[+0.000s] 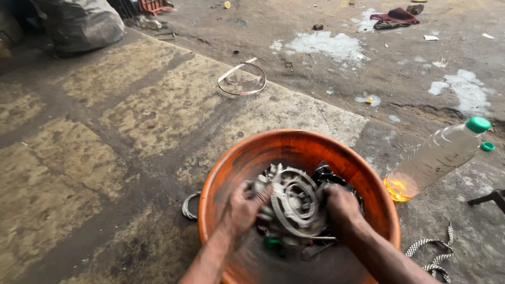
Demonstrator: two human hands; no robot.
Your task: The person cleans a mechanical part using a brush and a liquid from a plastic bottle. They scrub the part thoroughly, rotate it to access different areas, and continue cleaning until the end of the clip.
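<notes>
Low in the middle of the frame stood an orange basin (231, 163), and both hands were down inside it. The left hand (243, 208) and the right hand (341, 204) had their fingers curled around opposite sides of a round grey metal part (295, 202), gripping it between them. The part lay in the basin's centre among smaller dark pieces. Just right of the basin a clear plastic bottle (436, 158) with a green cap leaned tilted, a little amber liquid at its lower end. A loose green cap (487, 146) lay near its top. A wire hoop (242, 79) rested on the stained concrete floor (105, 131), above centre.
</notes>
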